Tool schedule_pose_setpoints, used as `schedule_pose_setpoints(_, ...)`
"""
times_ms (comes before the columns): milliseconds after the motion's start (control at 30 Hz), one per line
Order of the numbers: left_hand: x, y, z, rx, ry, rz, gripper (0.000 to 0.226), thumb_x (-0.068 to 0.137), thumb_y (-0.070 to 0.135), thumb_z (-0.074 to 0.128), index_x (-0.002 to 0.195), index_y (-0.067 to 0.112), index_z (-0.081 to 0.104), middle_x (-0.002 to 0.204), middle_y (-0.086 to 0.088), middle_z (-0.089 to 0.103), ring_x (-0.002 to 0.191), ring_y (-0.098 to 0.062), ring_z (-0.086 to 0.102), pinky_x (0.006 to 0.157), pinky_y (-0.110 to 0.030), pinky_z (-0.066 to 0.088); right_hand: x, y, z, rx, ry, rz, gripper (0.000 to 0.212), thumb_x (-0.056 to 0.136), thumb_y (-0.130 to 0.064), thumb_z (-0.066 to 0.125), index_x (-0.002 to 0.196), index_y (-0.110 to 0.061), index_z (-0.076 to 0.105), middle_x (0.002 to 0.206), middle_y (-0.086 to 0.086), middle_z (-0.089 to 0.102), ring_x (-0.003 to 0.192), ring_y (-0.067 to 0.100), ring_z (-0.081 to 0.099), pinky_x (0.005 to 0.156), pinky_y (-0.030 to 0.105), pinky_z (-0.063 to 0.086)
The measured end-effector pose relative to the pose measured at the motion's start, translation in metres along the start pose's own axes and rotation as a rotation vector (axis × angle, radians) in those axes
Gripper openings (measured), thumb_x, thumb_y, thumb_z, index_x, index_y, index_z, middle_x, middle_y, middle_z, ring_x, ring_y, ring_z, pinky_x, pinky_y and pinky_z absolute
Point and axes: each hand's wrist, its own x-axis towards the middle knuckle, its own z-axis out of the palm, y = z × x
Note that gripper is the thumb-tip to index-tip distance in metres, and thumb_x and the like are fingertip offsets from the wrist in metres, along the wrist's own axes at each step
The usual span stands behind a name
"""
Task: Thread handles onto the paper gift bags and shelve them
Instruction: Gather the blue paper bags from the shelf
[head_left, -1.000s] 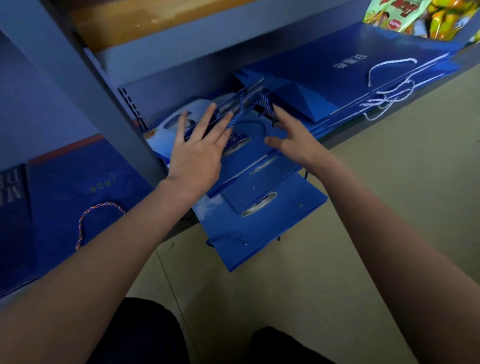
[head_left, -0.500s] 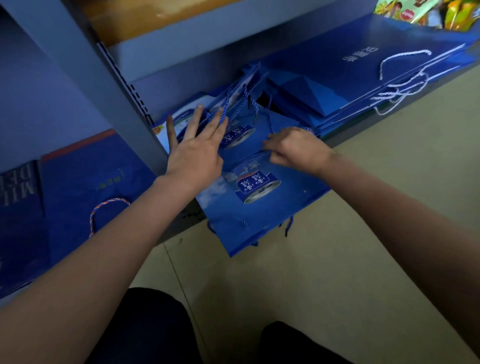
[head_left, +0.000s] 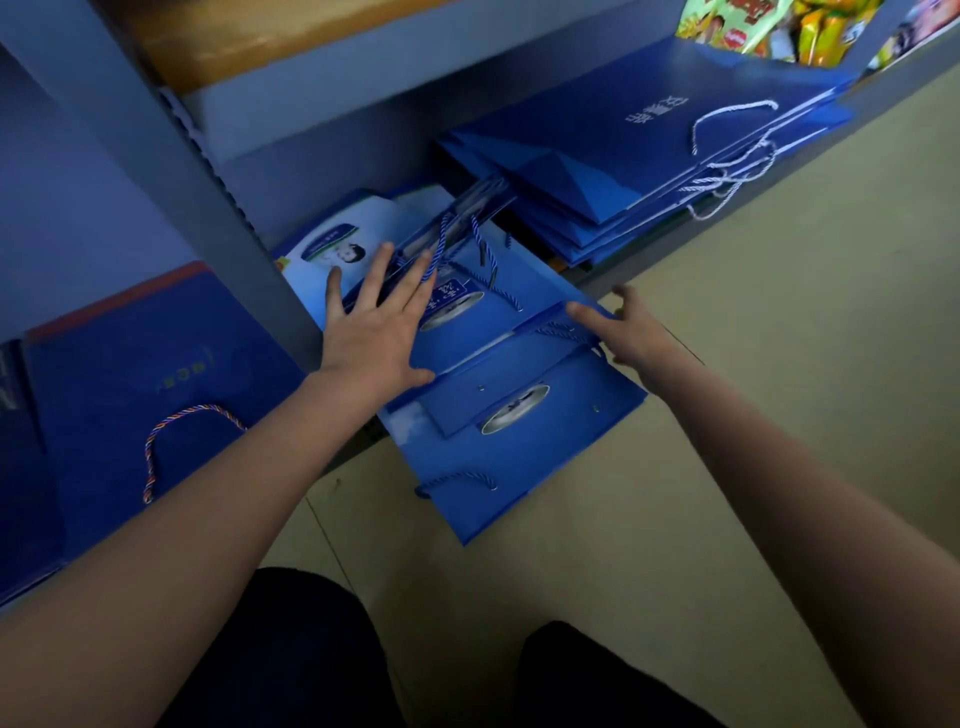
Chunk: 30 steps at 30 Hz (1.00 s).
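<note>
Several flat blue paper gift bags (head_left: 524, 447) with blue rope handles (head_left: 457, 480) lie stacked on the low shelf, and the front ones stick out over the floor. My left hand (head_left: 376, 325) lies flat with spread fingers on the left part of the stack. My right hand (head_left: 631, 332) touches the right edge of an upper bag with straight fingers. A white and blue bag (head_left: 345, 241) lies under the stack at the back.
A grey shelf upright (head_left: 223, 218) stands just left of the stack. A second pile of blue bags with white cord handles (head_left: 649, 145) lies to the right. Dark blue bags (head_left: 156, 384) fill the left bay. Snack packets (head_left: 769, 26) sit at top right. Beige floor lies below.
My right hand has uncurled and shifted to the stack's right edge. The bags have slid apart, showing more of the lower bags. My left hand stays flat on the stack.
</note>
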Motion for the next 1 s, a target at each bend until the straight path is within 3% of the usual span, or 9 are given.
schedule_pose_setpoints(67,0.0,0.0,-0.001,-0.002,0.002,-0.007,0.107,0.08,0.063,0.055,0.146,0.023,-0.019,0.151,0.011,-0.031,0.139,-0.021,-0.029,0.111,-0.056,-0.004,0.007,-0.002,0.011,0.122,-0.049,0.106,0.096,0.076,-0.059,0.065,0.149,-0.018,0.017,0.151,0.006,0.029,0.133,0.029,0.037,0.105,0.047,0.038)
schedule_pose_setpoints(167,-0.002,0.001,-0.002,-0.011,-0.015,0.006,0.106,0.081,0.061,0.055,0.146,0.022,-0.019,0.15,0.012,-0.031,0.139,-0.02,-0.028,0.113,-0.053,-0.001,0.012,-0.006,0.026,0.006,0.058,0.096,0.111,0.055,-0.073,0.07,0.142,-0.014,0.033,0.14,0.007,0.044,0.125,0.03,0.046,0.099,0.046,0.044)
schedule_pose_setpoints(233,-0.003,0.002,0.0,-0.013,-0.028,0.016,0.105,0.082,0.059,0.056,0.147,0.022,-0.018,0.15,0.012,-0.031,0.139,-0.02,-0.028,0.114,-0.052,0.0,0.015,-0.012,0.032,-0.099,0.133,0.09,0.106,0.057,-0.071,0.071,0.136,-0.009,0.038,0.132,0.012,0.048,0.114,0.03,0.051,0.088,0.042,0.049)
schedule_pose_setpoints(300,-0.004,0.004,0.001,-0.001,-0.031,0.023,0.102,0.084,0.057,0.056,0.147,0.022,-0.016,0.151,0.012,-0.03,0.14,-0.02,-0.027,0.114,-0.052,0.001,0.017,-0.018,0.033,-0.143,0.157,0.101,0.093,0.065,-0.061,0.074,0.131,-0.005,0.039,0.129,0.015,0.048,0.106,0.029,0.052,0.073,0.037,0.043)
schedule_pose_setpoints(433,-0.003,0.011,-0.002,0.01,0.014,-0.007,0.084,0.092,0.042,0.051,0.149,0.021,-0.006,0.154,0.011,-0.022,0.142,-0.021,-0.018,0.113,-0.05,0.005,0.017,-0.03,0.032,-0.113,0.171,0.061,0.088,0.068,-0.048,0.079,0.133,-0.006,0.037,0.133,0.013,0.047,0.113,0.03,0.05,0.075,0.037,0.041)
schedule_pose_setpoints(600,-0.002,0.015,0.0,0.084,0.176,-0.001,0.07,0.092,0.025,0.049,0.149,0.02,0.009,0.156,0.007,0.001,0.138,-0.029,0.012,0.108,-0.042,0.019,0.012,-0.046,0.032,-0.2,0.199,-0.001,0.081,0.072,-0.046,0.076,0.132,-0.011,0.035,0.138,0.014,0.037,0.113,0.033,0.05,0.072,0.036,0.039)
schedule_pose_setpoints(733,0.002,0.0,0.002,0.058,0.268,-0.063,0.079,0.089,0.017,0.052,0.15,0.019,0.001,0.155,0.006,0.002,0.134,-0.032,0.017,0.102,-0.04,0.026,0.018,-0.027,0.033,-0.075,0.128,0.075,0.092,0.068,-0.042,0.081,0.139,-0.011,0.03,0.142,0.012,0.037,0.123,0.032,0.045,0.092,0.043,0.045)
schedule_pose_setpoints(867,0.005,-0.002,0.005,0.043,0.283,-0.08,0.082,0.088,0.015,0.055,0.149,0.019,0.001,0.155,0.005,0.002,0.129,-0.032,0.023,0.101,-0.039,0.028,0.024,-0.033,0.027,-0.254,-0.06,0.139,0.086,0.066,-0.053,0.077,0.13,-0.003,0.046,0.131,0.014,0.05,0.116,0.031,0.051,0.09,0.041,0.047)
schedule_pose_setpoints(1000,0.008,-0.004,0.006,0.047,0.269,-0.092,0.086,0.088,0.017,0.056,0.149,0.018,-0.004,0.155,0.004,0.0,0.125,-0.031,0.027,0.1,-0.036,0.03,0.032,-0.05,0.029,-0.194,-0.206,0.092,0.099,0.068,-0.055,0.075,0.145,-0.012,0.03,0.15,0.005,0.031,0.136,0.029,0.034,0.11,0.042,0.033)
